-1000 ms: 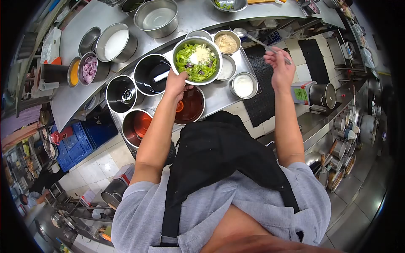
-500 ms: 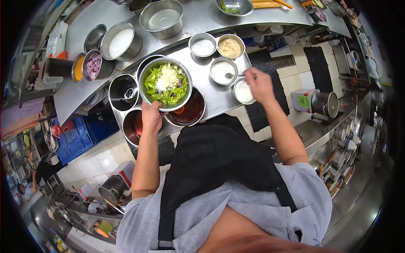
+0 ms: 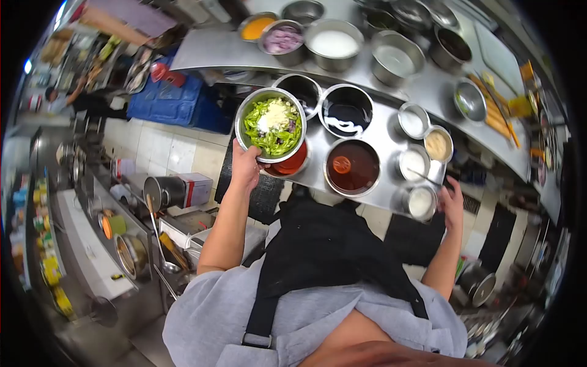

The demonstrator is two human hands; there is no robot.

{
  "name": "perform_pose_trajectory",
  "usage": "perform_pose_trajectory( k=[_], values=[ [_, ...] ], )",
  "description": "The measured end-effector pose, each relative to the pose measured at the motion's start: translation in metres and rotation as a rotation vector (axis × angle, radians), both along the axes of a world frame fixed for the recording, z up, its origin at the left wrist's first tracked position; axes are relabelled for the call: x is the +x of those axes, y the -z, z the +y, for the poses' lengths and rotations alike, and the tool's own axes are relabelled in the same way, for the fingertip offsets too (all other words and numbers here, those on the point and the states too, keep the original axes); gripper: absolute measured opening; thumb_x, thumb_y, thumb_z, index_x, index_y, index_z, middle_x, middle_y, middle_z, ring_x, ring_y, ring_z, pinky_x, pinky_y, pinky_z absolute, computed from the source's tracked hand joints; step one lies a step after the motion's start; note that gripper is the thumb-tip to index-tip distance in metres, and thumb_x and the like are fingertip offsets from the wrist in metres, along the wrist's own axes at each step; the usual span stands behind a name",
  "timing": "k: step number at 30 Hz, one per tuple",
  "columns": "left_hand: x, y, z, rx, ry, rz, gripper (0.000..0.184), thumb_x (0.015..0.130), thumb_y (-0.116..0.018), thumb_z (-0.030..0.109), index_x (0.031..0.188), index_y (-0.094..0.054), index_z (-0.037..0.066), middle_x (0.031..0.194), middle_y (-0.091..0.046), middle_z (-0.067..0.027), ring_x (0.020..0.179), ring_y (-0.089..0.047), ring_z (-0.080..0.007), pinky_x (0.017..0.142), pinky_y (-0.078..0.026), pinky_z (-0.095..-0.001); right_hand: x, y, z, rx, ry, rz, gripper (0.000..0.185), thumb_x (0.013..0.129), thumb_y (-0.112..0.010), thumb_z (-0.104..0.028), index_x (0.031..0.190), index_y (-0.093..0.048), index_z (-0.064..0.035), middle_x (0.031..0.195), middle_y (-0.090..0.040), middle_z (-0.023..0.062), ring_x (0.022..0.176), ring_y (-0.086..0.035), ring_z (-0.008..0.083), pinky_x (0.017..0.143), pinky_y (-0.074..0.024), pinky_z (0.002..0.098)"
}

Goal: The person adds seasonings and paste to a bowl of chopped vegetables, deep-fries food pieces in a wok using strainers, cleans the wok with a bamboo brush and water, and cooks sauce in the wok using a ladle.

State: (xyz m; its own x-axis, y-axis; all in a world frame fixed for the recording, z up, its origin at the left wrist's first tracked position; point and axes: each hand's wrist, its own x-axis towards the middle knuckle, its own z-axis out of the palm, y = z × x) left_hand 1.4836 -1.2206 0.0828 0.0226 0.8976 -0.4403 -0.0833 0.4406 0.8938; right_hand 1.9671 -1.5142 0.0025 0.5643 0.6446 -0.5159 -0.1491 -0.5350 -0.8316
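Note:
My left hand point(image 3: 246, 167) is closed on the near rim of a metal bowl point(image 3: 240, 129) and holds it above the left part of a steel surface. Inside are chopped green vegetables point(image 3: 290, 139), bits of purple onion, and a heap of white and pale yellow seasoning point(image 3: 273, 116). The bowl partly covers a pot of red liquid point(image 3: 292, 164). At the right end, my right hand point(image 3: 451, 205) has its fingers apart, beside the handle of a spoon point(image 3: 426, 178). That spoon rests in a small pot of white powder point(image 3: 413, 164); its tip is hidden.
More small pots hold white contents point(image 3: 420, 202), white powder point(image 3: 413, 122) and tan powder point(image 3: 437, 145). A pot of dark red liquid point(image 3: 367, 177) stands mid-surface, a pot of dark liquid point(image 3: 347, 110) behind it. Purple onions point(image 3: 283, 39) sit on the rear counter; a blue bin point(image 3: 165, 101) stands left.
My view has swung left. The bowl has moved left, from above the dark pots to over the red liquid. My right hand has let go of the spoon, which stays in the powder.

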Motion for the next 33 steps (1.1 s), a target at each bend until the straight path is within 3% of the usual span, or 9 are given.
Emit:
perform_pose_trajectory(
  k=[5,11,14,17,19,23,27,31,33],
  values=[
    [-0.004,0.057,0.012,0.065,-0.086,-0.004,0.048,0.079,-0.046,-0.003,0.125,-0.038,0.012,0.103,-0.061,-0.0132,0.069,-0.066,-0.0221,0.045,-0.052,-0.0334,0.065,0.065,-0.06,-0.202,0.138,-0.376,0.052,0.094,-0.061,-0.026,0.141,-0.042,-0.0143,0.087,-0.058,0.0031,0.063,-0.053,0.0088,0.046,-0.0389,0.022],
    [-0.063,0.133,0.068,0.089,-0.203,-0.031,0.041,0.08,-0.048,-0.001,0.118,-0.038,0.011,0.099,-0.059,-0.0136,0.066,-0.063,-0.023,0.046,-0.051,-0.0341,0.034,0.167,-0.095,-0.304,0.536,-0.335,0.059,0.094,-0.062,-0.027,0.145,-0.034,-0.0197,0.103,-0.058,0.007,0.068,-0.056,0.0144,0.05,-0.0439,0.0262],
    [-0.123,0.148,0.111,0.047,-0.194,0.004,0.046,0.084,-0.052,0.001,0.124,-0.033,0.011,0.113,-0.055,-0.0162,0.081,-0.065,-0.0263,0.052,-0.056,-0.036,-0.008,0.155,-0.09,-0.22,0.749,-0.099,0.057,0.096,-0.055,-0.021,0.147,-0.029,-0.0263,0.125,-0.057,0.0039,0.093,-0.058,0.0196,0.069,-0.0485,0.0368],
    [-0.186,0.12,0.126,-0.043,-0.147,-0.019,0.06,0.085,-0.053,0.003,0.139,-0.031,0.014,0.122,-0.058,-0.015,0.095,-0.066,-0.0283,0.063,-0.058,-0.0398,-0.026,0.18,-0.092,-0.045,0.832,-0.019,0.053,0.097,-0.051,-0.014,0.147,-0.036,-0.0229,0.1,-0.061,0.0058,0.079,-0.058,0.0181,0.066,-0.0521,0.036],
    [-0.232,0.095,0.135,-0.002,-0.025,-0.048,0.06,0.081,-0.055,0.002,0.137,-0.038,0.013,0.12,-0.059,-0.0131,0.089,-0.066,-0.0254,0.056,-0.054,-0.0341,-0.084,0.117,-0.052,0.012,0.704,-0.304,0.064,0.091,-0.059,-0.006,0.149,-0.035,-0.0161,0.07,-0.05,0.0031,0.056,-0.05,0.0138,0.049,-0.0453,0.0317],
    [-0.299,0.05,0.142,-0.016,0.038,-0.004,0.056,0.077,-0.053,0.001,0.13,-0.041,0.012,0.116,-0.058,-0.0118,0.08,-0.064,-0.026,0.054,-0.049,-0.0346,-0.173,-0.01,0.037,-0.058,0.885,-0.307,0.075,0.088,-0.07,-0.019,0.151,-0.031,-0.0143,0.102,-0.06,0.0099,0.071,-0.055,0.0162,0.056,-0.0482,0.032],
    [-0.276,0.022,0.13,0.009,0.168,-0.019,0.057,0.078,-0.05,0.0,0.132,-0.039,0.012,0.118,-0.057,-0.0118,0.079,-0.065,-0.0256,0.05,-0.05,-0.0318,-0.131,0.021,0.06,0.061,1.048,-0.158,0.077,0.084,-0.075,-0.017,0.148,-0.033,-0.007,0.106,-0.059,0.0112,0.07,-0.055,0.0174,0.054,-0.0488,0.033],
    [-0.223,-0.012,0.116,0.024,0.23,-0.074,0.061,0.076,-0.048,-0.003,0.134,-0.036,0.008,0.117,-0.056,-0.0157,0.074,-0.067,-0.0258,0.039,-0.05,-0.0298,-0.123,0.051,0.089,0.166,0.684,-0.065,0.026,0.092,-0.066,-0.024,0.11,-0.065,-0.0051,0.085,-0.061,0.0027,0.062,-0.052,0.0128,0.057,-0.0458,0.031],
    [-0.201,-0.019,0.114,0.01,0.316,-0.05,0.063,0.075,-0.048,-0.004,0.136,-0.036,0.008,0.121,-0.055,-0.0154,0.084,-0.067,-0.0272,0.047,-0.055,-0.0321,-0.152,0.038,0.11,-0.055,0.288,-0.705,0.024,0.091,-0.065,-0.025,0.096,-0.068,-0.0021,0.083,-0.068,0.0115,0.076,-0.065,0.0267,0.071,-0.0512,0.0385]
  ],
)
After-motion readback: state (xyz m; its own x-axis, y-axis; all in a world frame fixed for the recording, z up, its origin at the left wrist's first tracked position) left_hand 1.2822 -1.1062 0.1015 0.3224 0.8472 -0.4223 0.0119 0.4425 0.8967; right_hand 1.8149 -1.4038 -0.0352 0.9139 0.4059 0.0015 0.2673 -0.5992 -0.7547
